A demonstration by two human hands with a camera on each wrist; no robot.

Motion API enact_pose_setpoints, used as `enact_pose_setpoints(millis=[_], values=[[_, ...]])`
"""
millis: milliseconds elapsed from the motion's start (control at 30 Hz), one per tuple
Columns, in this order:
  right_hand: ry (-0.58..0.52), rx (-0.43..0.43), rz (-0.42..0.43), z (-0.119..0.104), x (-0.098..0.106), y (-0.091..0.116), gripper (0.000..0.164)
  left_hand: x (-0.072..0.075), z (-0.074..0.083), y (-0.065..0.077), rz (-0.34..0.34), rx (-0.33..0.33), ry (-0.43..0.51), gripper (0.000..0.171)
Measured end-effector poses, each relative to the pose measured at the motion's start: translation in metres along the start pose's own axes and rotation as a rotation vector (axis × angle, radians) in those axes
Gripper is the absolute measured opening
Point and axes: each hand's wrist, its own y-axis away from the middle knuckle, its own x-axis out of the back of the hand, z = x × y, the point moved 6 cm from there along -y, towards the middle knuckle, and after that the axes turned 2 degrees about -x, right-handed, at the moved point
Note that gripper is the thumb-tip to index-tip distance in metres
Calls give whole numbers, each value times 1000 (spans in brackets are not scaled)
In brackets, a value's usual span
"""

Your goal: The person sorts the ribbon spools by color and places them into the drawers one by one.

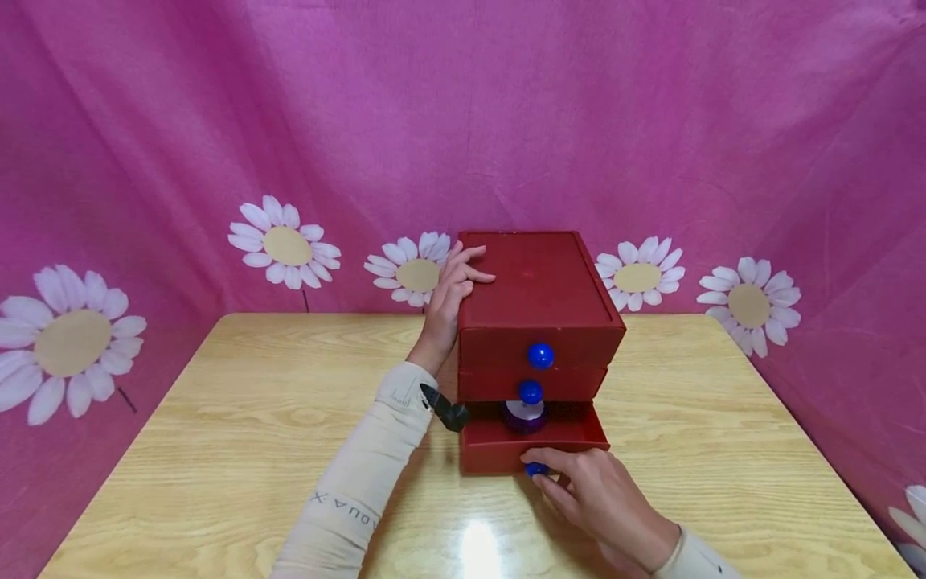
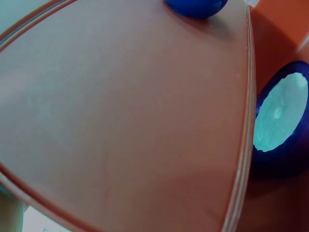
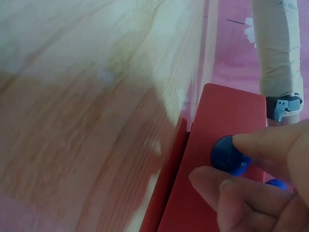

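A red cabinet (image 1: 531,281) with three stacked drawers stands on the table. Its bottom drawer (image 1: 492,461) is pulled out. Inside lies a round thing, dark purple around a whitish middle (image 1: 524,410), close up in the left wrist view (image 2: 280,116); its kind is unclear. My right hand (image 1: 600,494) pinches the bottom drawer's blue knob (image 1: 536,469) between thumb and finger, also visible in the right wrist view (image 3: 227,154). Against the cabinet's left side rests my left hand (image 1: 448,301), fingers extended over the top edge.
Blue knobs also sit on the top drawer (image 1: 540,355) and the middle drawer (image 1: 530,392). Beneath everything is a wooden table (image 1: 289,402). A pink curtain with white daisies (image 1: 434,121) hangs behind and along both sides.
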Motion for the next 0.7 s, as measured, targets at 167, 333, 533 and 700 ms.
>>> enact_pose_setpoints(millis=[167, 333, 533, 700], values=[[-6, -35, -22, 3, -1, -5, 28, 1, 1, 0, -4, -6, -7, 36], [-6, -58, -4, 8, -3, -9, 28, 1, 1, 0, -3, -3, -10, 36], [21, 15, 72, 7, -3, -13, 26, 1, 0, 0, 2, -16, -9, 36], [7, 7, 86, 9, -3, -17, 27, 1, -1, 0, 0, -12, -5, 36]])
